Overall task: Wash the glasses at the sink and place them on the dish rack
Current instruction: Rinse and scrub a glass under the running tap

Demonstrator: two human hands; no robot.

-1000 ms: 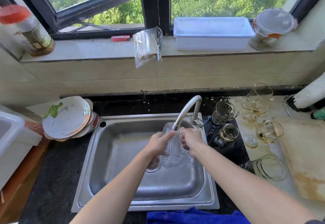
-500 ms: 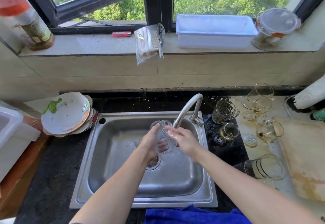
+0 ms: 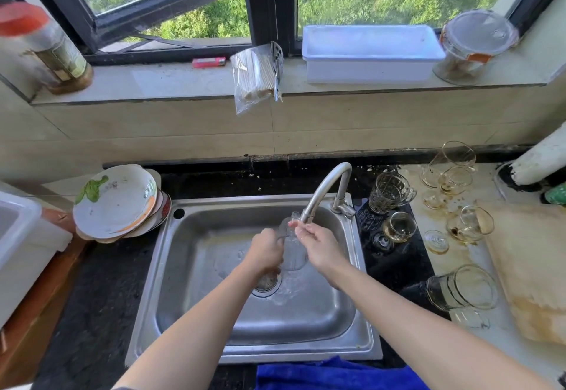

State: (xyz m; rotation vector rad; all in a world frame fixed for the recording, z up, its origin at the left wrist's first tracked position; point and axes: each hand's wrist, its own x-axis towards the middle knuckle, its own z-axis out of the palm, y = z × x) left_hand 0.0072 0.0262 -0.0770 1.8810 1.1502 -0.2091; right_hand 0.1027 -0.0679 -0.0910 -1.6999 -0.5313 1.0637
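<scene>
A clear drinking glass (image 3: 292, 251) is held over the steel sink (image 3: 214, 267), just below the spout of the tap (image 3: 327, 187). My left hand (image 3: 266, 251) grips its left side. My right hand (image 3: 318, 245) holds the right side, fingertips at the rim near the spout. Water splashes around the drain (image 3: 266, 284). Several dirty glasses stand right of the sink: a patterned mug (image 3: 389, 192), a small glass (image 3: 399, 226), a tipped glass (image 3: 470, 224) and a large glass on its side (image 3: 465, 288).
Stacked plates (image 3: 116, 199) lean at the sink's left corner. A white bin (image 3: 21, 245) sits far left. On the sill stand a white tray (image 3: 370, 52), a lidded jar (image 3: 474, 43) and a bag of sticks (image 3: 254, 77). A cutting board (image 3: 533, 267) lies right; a blue cloth (image 3: 330, 374) hangs in front.
The glass has been turned between my hands under the tap, from mouth tilted up and left to lying between both palms. Both hands stayed over the sink.
</scene>
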